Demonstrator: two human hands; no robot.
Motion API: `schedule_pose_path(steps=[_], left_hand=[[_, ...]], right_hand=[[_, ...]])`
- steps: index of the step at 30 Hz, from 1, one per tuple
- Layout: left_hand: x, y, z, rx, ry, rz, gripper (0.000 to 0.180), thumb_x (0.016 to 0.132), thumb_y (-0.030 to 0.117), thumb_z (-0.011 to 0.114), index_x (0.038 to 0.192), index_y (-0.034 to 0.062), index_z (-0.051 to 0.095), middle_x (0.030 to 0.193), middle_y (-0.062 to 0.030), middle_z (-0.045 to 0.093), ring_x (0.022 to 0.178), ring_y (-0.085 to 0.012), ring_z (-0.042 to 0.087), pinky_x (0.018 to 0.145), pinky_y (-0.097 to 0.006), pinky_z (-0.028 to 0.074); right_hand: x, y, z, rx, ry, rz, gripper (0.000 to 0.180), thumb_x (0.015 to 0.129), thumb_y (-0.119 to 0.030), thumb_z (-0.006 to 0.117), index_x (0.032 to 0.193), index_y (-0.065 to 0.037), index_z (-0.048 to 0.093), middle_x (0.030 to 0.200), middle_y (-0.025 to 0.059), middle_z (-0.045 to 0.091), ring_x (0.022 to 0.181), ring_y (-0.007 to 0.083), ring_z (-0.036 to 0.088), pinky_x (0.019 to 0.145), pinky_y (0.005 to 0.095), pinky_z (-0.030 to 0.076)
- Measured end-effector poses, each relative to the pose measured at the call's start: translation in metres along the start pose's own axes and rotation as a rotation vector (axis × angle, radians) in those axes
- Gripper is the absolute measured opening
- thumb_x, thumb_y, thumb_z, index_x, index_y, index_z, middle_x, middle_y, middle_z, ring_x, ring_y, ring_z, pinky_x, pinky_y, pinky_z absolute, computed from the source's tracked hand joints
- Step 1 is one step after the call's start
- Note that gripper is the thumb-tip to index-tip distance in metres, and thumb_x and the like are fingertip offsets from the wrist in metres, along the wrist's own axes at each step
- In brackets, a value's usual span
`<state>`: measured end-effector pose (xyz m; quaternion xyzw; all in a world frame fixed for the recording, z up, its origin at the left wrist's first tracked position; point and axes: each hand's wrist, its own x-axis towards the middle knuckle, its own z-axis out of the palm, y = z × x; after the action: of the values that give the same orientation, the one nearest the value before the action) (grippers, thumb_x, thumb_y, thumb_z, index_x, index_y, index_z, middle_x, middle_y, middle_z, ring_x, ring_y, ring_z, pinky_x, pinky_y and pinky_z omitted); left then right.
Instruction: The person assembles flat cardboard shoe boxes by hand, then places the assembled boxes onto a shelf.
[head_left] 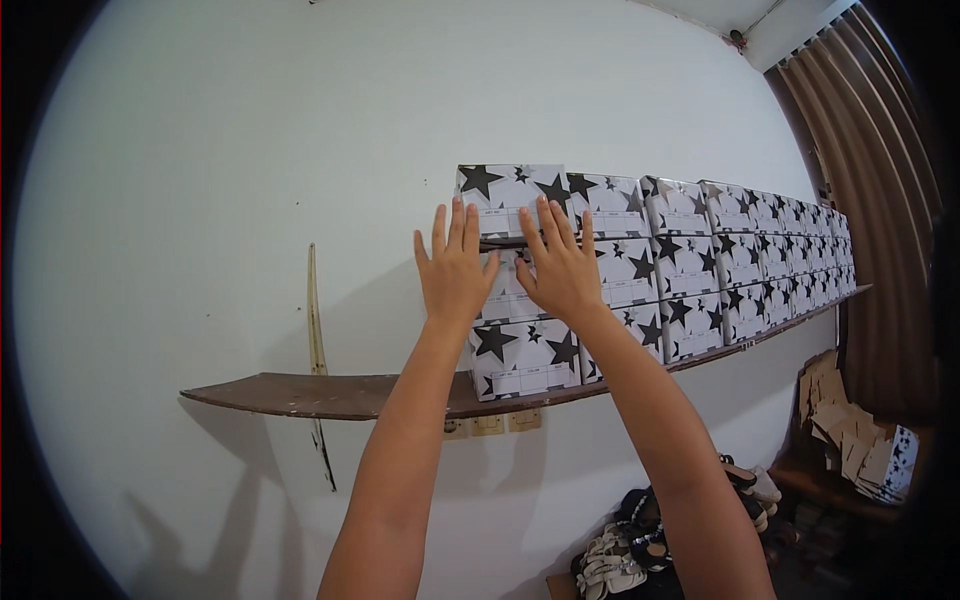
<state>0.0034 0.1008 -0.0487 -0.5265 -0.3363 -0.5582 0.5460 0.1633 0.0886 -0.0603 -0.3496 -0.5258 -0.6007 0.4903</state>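
Both my arms reach up to the left end of a row of white boxes patterned with black stars, stacked three high. The top box (513, 182) of the leftmost column has my left hand (453, 272) at its lower left, fingers stretched out and apart. Against its lower right lies my right hand (562, 265), also open, with the thumb out toward the middle box (505, 305). A dark gap shows between the top and middle boxes. My hands partly cover both of these; the bottom box (525, 345) shows mostly uncovered.
The boxes stand on a brown wall shelf (330, 396), whose left part extends past them. Below are wall sockets (487, 425) and a pile of shoes (620, 560). Flattened cardboard (845, 430) lies at the right, near a brown curtain (870, 170). A wooden strip (315, 320) runs up the wall.
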Motion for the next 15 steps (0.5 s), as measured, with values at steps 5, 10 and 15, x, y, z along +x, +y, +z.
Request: schedule_pose_path(steps=[5,10,15], left_hand=[[-0.01,-0.003,0.009,-0.287,-0.197,-0.056,0.082,0.083,0.045,0.054,0.145,0.0043,0.019,0.151,-0.0119,0.018,0.139,-0.0251,0.02,0.111,-0.046,0.014],[-0.016,-0.001,0.01,-0.262,-0.314,-0.077,0.085,0.083,0.047,0.053,0.143,-0.0006,0.017,0.149,-0.0154,0.024,0.138,-0.0263,0.022,0.111,-0.045,0.014],[-0.023,-0.003,0.0,-0.272,-0.393,-0.106,0.08,0.085,0.045,0.051,0.141,-0.004,0.022,0.147,-0.016,0.028,0.137,-0.0272,0.025,0.111,-0.044,0.014]], right_hand=[[-0.01,-0.003,0.012,-0.052,-0.101,0.027,0.068,0.087,-0.046,0.047,0.141,-0.009,0.03,0.146,0.0143,0.029,0.135,0.0256,0.028,0.111,0.0534,0.01],[-0.011,-0.007,0.021,-0.057,-0.209,0.087,0.071,0.087,-0.051,0.043,0.142,-0.007,0.028,0.147,0.0149,0.027,0.137,0.0259,0.024,0.111,0.0541,0.006],[-0.012,-0.011,0.019,-0.084,-0.291,0.117,0.073,0.089,-0.055,0.035,0.142,-0.006,0.027,0.147,0.015,0.026,0.137,0.0259,0.023,0.111,0.0543,0.003]])
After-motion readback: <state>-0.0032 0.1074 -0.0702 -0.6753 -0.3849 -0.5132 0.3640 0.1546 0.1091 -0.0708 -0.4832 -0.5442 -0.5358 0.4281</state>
